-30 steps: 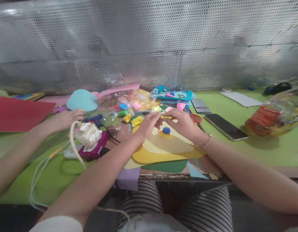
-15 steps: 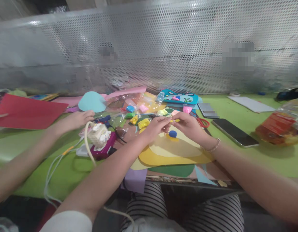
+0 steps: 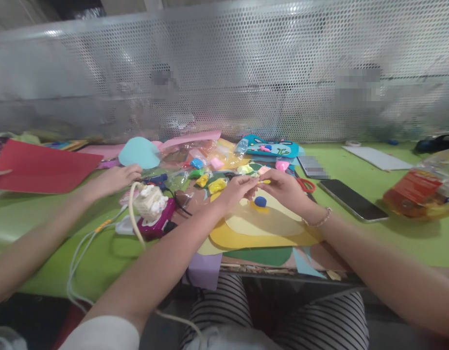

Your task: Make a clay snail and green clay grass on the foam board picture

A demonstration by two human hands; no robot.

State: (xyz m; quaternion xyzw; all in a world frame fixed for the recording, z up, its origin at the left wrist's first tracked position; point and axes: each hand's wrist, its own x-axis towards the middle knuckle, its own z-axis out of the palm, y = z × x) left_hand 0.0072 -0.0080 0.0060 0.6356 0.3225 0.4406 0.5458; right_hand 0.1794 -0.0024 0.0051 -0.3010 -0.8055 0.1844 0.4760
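My two hands meet above layered yellow paper cutouts [image 3: 242, 238]. My left hand [image 3: 242, 189] is closed, its fingertips pinching one end of a thin yellow strip of modelling clay [image 3: 264, 182]. The thumb and fingers of my right hand [image 3: 284, 189], a beaded bracelet at its wrist, close on the other end. Just below the fingers, a blue clay ball [image 3: 260, 201] rests on the yellow paper. Behind my left hand lie a yellow clay lump [image 3: 217, 185] and several wrapped clay pieces, among them a green one [image 3: 197, 173] and a blue one [image 3: 198, 163].
Left of me, another person's hand [image 3: 124, 178] rests near a loaded power strip [image 3: 157, 221] and its cables. Red scissors [image 3: 306, 185], a phone [image 3: 352, 199] and a snack bag [image 3: 416, 192] lie to the right. A perforated metal panel [image 3: 224, 73] stands behind the table.
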